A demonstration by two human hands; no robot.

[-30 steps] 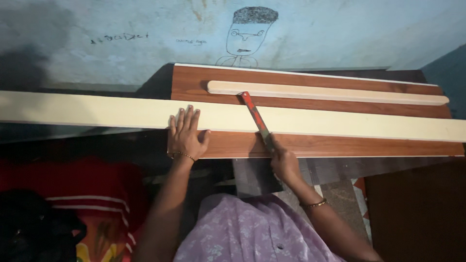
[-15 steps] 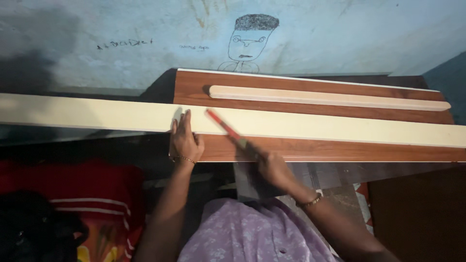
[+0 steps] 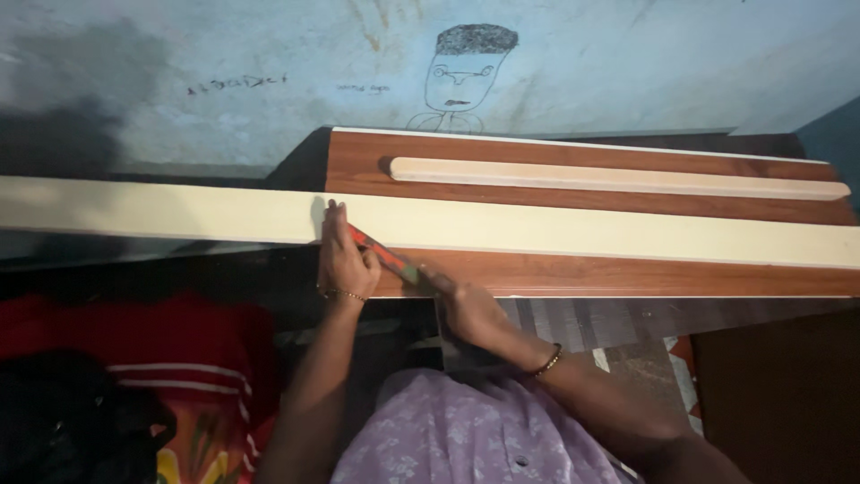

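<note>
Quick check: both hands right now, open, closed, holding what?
Left hand: open, resting on the cream board.
Right hand: closed on the red-bladed tool.

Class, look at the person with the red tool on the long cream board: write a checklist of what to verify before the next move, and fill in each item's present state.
1. Left hand on the cream board: ok, it rests on it.
2. Right hand has a grip on the red tool: ok.
3. Tool tip clear of the left fingers: not ok, it lies right against them.
4. Cream board supported: ok at right, on the brown panel; its left end overhangs.
5. Loose pale strip out of the way: ok.
</note>
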